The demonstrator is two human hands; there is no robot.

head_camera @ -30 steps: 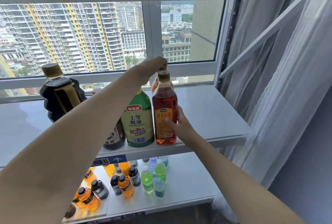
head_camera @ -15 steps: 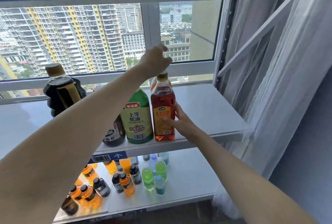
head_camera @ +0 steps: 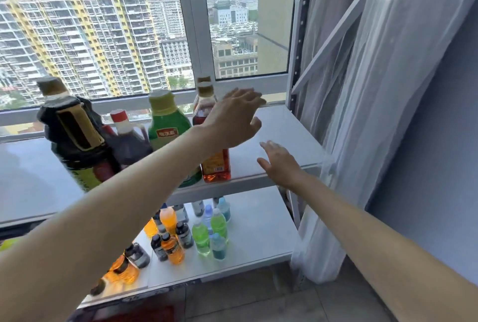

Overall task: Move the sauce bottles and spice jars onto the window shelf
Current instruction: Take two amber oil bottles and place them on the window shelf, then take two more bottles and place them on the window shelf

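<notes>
Nothing is held: left hand and right hand are spread wide. Several sauce bottles are already stood on the window shelf; spice jars are not seen.

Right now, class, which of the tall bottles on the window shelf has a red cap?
The dark sauce bottle standing at the back, between the black jug and the green bottle; the other caps are yellowish.

Both forearms are showing bare from 7 and 5 o'clock, wearing no sleeves; the bare left hand and bare right hand are wearing nothing.
</notes>
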